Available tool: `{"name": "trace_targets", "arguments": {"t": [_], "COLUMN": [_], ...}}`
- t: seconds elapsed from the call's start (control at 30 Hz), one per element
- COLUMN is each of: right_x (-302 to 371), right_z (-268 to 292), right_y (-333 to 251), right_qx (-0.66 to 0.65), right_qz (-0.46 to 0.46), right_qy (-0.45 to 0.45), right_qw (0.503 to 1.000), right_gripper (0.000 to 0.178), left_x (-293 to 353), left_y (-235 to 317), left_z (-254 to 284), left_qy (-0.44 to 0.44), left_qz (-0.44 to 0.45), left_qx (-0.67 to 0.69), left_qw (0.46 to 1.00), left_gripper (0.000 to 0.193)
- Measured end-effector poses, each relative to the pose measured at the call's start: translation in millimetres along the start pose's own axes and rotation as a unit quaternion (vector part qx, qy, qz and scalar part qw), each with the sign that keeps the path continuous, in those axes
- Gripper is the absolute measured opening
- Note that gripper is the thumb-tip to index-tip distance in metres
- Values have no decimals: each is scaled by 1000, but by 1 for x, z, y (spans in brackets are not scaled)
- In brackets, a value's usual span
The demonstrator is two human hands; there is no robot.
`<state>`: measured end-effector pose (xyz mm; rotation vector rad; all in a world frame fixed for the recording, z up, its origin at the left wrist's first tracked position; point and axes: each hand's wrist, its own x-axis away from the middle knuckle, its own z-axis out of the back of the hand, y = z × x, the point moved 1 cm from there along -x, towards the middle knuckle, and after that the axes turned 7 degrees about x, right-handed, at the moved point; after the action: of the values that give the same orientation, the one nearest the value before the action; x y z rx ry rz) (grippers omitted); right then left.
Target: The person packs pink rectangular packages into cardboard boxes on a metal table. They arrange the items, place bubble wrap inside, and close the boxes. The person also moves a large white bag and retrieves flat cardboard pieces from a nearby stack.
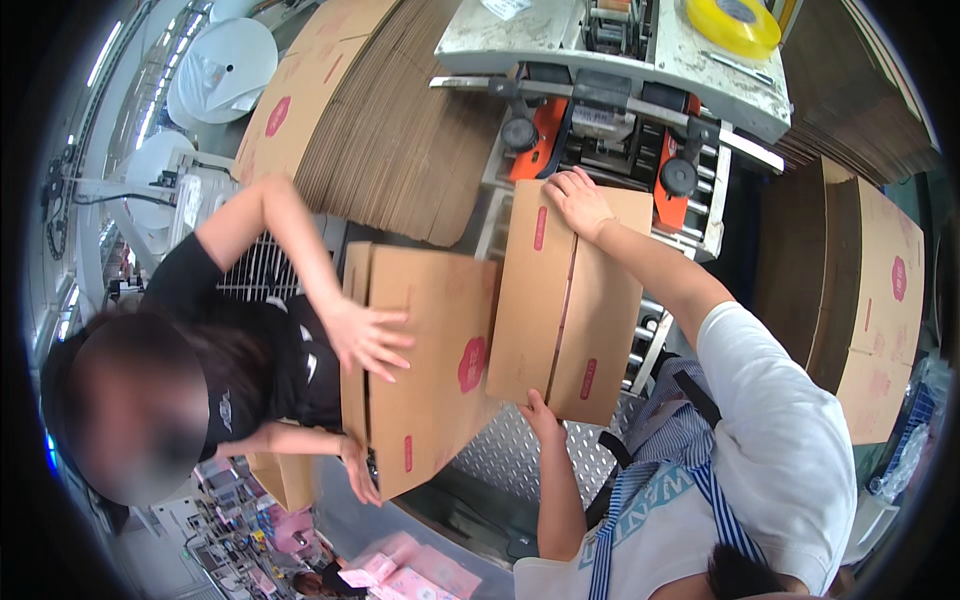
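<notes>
A closed brown carton (535, 290) with a centre seam and small red labels lies in front of the taping machine (605, 125). My left hand (545, 415) grips its near edge, the thumb on top and the other fingers partly hidden. Over the far end rests my right hand (582, 203), its fingers together and bent at the edge. Just left, a second carton (430, 330) with a red emblem stands tilted, close against mine. A co-worker in black has one spread hand (370, 335) over that carton and another hand (358, 468) at its lower corner.
Flattened cardboard is stacked (400, 120) at the far left. An open carton (875, 290) stands at the right. Yellow tape (735, 25) lies on the machine's top. Metal rollers (705, 190) flank its orange guides. Below is a diamond-plate surface (510, 440), with pink packages (425, 570) nearby.
</notes>
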<state>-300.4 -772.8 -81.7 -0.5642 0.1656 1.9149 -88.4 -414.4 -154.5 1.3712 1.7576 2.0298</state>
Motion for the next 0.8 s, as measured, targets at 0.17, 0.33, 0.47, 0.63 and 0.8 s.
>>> {"name": "trace_targets", "arguments": {"t": [0.17,0.33,0.47,0.63,0.8], "right_x": [-31,7,107,110,82], "right_z": [-11,15,57,67,54], "right_y": [86,67,14,16,57], "right_qx": [-39,-47,-114,-87,-60], "right_qz": [74,43,-78,-44,-54], "right_qy": [-37,-31,-86,-146,-151], "right_qw": [996,997,987,984,985], "right_gripper": [22,34,57,68,61], "left_x": [-32,-38,-57,-75,-90], "left_y": [54,71,73,83,88], "left_z": [-101,-155,-188,-245,-300], "left_qy": [-52,-72,-100,-132,-145], "left_qz": [88,114,124,156,151], "left_qx": [-22,-52,-43,-90,-95], "left_qw": [994,989,986,975,973], "left_gripper": [53,56,64,65,71]}}
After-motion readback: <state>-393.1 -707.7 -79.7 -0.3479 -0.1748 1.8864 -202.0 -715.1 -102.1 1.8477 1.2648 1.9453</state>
